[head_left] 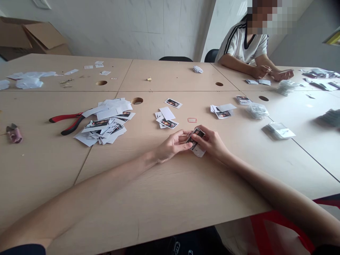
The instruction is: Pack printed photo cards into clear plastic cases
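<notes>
Near the middle of the table, my left hand (172, 146) and my right hand (214, 143) are both closed on a small black-printed card (195, 137). A pale piece pokes out below it, partly hidden by my fingers. Just beyond my hands lies a small red-edged rectangle (192, 120). Several white and printed cards (167, 114) lie loose ahead and to the left. Ahead to the right sits a small stack of printed cards (222, 114). A large heap of cards (106, 131) spreads to the left of my hands.
Pliers with red and black handles (77, 118) touch the heap's left side. Clear packets (280, 130) lie at the right. A person in a white shirt (239, 44) sits across the table at the back right. An open cardboard box (32, 37) stands at the far left.
</notes>
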Action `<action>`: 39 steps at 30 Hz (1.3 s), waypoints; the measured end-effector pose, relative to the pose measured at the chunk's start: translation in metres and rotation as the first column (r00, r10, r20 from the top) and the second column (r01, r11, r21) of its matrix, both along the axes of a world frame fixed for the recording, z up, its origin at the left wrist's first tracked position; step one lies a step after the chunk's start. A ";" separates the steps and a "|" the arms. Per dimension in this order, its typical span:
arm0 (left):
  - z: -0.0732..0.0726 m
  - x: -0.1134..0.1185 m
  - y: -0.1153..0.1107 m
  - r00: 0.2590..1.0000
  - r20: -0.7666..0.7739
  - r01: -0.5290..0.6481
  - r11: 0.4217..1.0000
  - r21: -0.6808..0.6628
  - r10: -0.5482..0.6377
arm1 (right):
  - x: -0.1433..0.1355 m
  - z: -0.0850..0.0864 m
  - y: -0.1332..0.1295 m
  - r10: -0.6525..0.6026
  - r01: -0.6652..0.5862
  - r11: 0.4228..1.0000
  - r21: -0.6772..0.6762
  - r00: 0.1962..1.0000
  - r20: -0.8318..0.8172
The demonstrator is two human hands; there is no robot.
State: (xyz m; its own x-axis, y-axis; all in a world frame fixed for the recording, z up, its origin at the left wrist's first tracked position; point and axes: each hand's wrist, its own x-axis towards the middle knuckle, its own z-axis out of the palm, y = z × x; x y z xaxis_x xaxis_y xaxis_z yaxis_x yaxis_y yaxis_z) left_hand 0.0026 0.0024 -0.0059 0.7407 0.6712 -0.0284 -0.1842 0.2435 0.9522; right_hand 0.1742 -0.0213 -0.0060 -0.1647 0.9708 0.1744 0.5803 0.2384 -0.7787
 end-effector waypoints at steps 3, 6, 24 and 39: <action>-0.003 0.002 0.001 0.999 -0.025 -0.022 1.000 0.001 0.022 | 0.000 -0.002 0.003 -0.013 0.013 1.000 0.021 1.000 -0.024; -0.007 0.003 0.002 0.997 -0.063 -0.046 0.999 0.020 0.048 | 0.000 -0.005 0.005 -0.063 0.064 0.998 0.030 0.998 -0.012; -0.010 0.002 0.003 0.997 -0.043 -0.071 0.997 -0.012 0.070 | 0.006 -0.009 0.009 0.071 -0.095 0.989 -0.115 0.978 -0.197; -0.008 0.000 0.003 0.997 -0.026 -0.074 0.997 -0.018 0.074 | 0.014 0.009 0.006 0.317 -0.309 0.945 -0.106 0.946 0.069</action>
State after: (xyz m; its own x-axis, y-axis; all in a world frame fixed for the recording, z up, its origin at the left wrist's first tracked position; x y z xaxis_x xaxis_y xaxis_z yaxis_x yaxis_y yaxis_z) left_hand 0.0028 0.0052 -0.0143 0.6879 0.7234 -0.0598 -0.1784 0.2484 0.9521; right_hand 0.1881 -0.0149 0.0025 -0.4732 0.8790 0.0593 0.5517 0.3481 -0.7579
